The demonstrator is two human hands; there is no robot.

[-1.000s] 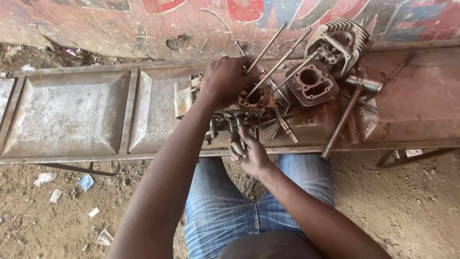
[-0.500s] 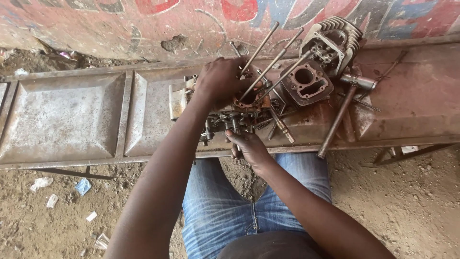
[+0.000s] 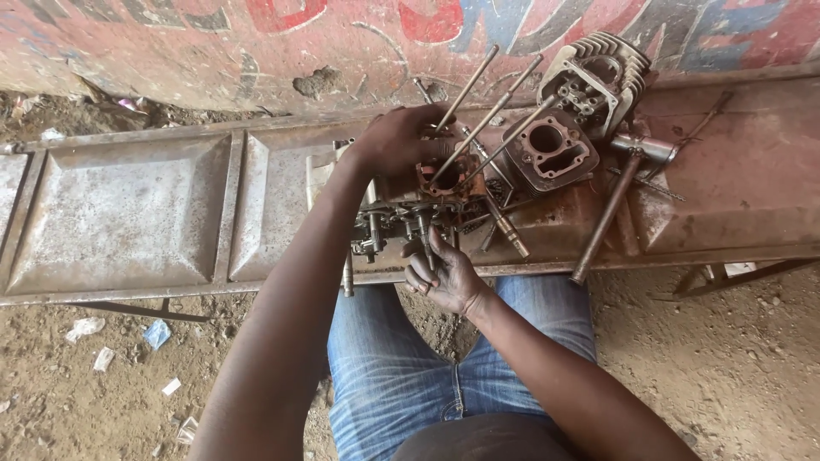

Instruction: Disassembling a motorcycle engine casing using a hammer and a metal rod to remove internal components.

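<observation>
Our left hand [image 3: 397, 141] clamps the engine crankcase [image 3: 427, 192] at twelve o'clock on the worktop [image 3: 128, 213], while our right hand [image 3: 444, 277] seemingly grips a shaft [image 3: 424, 235] at its six o'clock.

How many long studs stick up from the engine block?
3 studs: one by the left hand, one in the middle, one nearest the cylinder. A fourth may be hidden.

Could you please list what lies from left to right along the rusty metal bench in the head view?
Embossed rusty bench panel → left hand on the oily engine crankcase → rusty cylinder block → finned grey cylinder head → long-handled hammer.
</observation>
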